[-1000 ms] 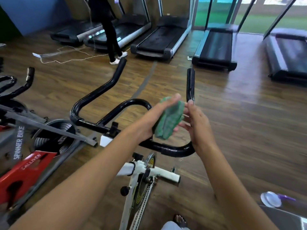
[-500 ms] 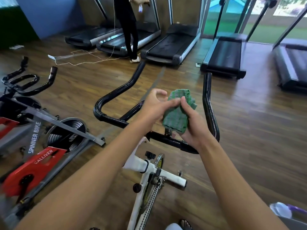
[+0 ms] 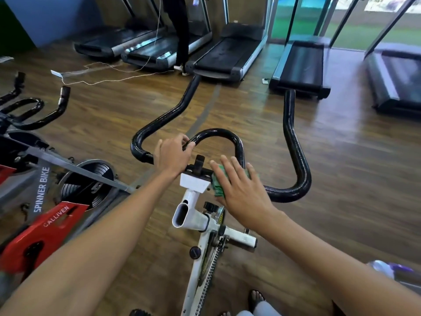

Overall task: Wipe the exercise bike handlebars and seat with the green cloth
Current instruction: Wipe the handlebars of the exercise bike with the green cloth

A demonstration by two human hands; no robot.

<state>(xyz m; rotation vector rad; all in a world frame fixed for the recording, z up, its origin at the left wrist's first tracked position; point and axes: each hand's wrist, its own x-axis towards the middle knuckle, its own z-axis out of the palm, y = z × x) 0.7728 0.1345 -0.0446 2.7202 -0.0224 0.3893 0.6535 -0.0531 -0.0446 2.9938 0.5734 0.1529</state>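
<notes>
At the handlebars (image 3: 293, 156), the flat-fingered right hand (image 3: 239, 185) presses the green cloth (image 3: 217, 187); the left hand (image 3: 173, 156) grips the loop; the loosely pinned cloth could slip off.

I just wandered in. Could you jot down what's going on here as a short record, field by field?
Place: gym with a wooden floor
Being cleaned: white exercise bike with black handlebars
Left hand: grips the centre loop of the handlebars
Right hand: fingers flat, pressing the green cloth on the bar beside the stem
Seat: not in view
Nearby: red spinner bike on the left, treadmills at the back, another person standing there
</notes>
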